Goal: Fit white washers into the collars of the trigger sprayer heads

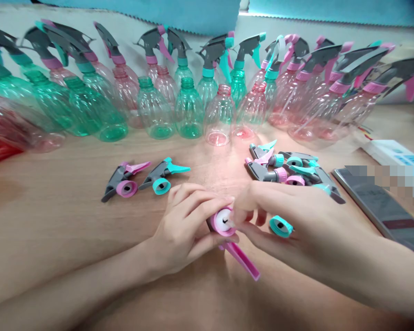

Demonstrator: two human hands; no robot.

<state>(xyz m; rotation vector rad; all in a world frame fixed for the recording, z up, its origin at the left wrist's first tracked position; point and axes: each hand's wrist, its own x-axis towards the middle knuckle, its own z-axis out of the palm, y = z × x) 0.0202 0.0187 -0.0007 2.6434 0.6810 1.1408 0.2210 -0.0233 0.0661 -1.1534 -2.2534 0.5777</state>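
Just below the loose pile of trigger heads (290, 168), I had both hands meeting over the wooden table (55, 220) on one pink trigger head (224, 223). My left hand (184, 225) wrapped it from the left, fingers curled together over the top and thumb underneath, so the head sat pinched with its round pink collar and white inner face turned up toward the camera. Its long axis ran from that collar down and to the right, the pink lever (243, 259) sticking out toward me, away from the pile. My right hand (286, 216) came at the collar from the right, thumb and forefinger tips pressed close at the collar's rim; whether they held some small part there I could not tell. The other right fingers were folded around a teal collar (281, 226), which sat right of the pink head and nearer the pile. Both hands were touching the head, the left carrying it. Left of the pile, two more trigger heads (141, 177) lay apart from my fingers, and beyond the pile stood the row of bottles (189, 110).
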